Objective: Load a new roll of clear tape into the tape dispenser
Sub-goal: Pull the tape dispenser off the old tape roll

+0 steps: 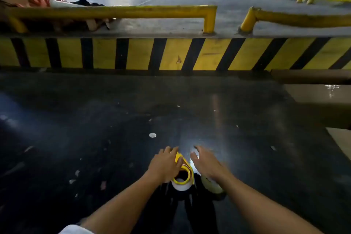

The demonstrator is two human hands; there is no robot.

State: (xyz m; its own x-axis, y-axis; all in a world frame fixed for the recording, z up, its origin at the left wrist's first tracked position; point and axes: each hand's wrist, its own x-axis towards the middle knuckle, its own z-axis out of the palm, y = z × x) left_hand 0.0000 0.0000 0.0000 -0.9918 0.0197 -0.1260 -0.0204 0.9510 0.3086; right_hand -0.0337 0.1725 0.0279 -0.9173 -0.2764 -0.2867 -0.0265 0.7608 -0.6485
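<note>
Two hands: left hand [164, 165] grips yellow dispenser [183, 169], round clear roll [181, 186].

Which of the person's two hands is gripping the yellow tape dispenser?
The left hand: its fingers wrap the yellow tape dispenser, which carries the clear roll. The right hand is spread open beside it, holding nothing.

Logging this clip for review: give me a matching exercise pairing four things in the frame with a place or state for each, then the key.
Things:
1. left hand
2. right hand
3. tape dispenser
4. roll of clear tape

Places or states:
A. yellow, between the two hands
B. fingers spread, holding nothing visible
C. whitish ring at the near end of the dispenser
D. gripping the dispenser's side

Pairs: 1-D, 2-B, 3-A, 4-C
</note>
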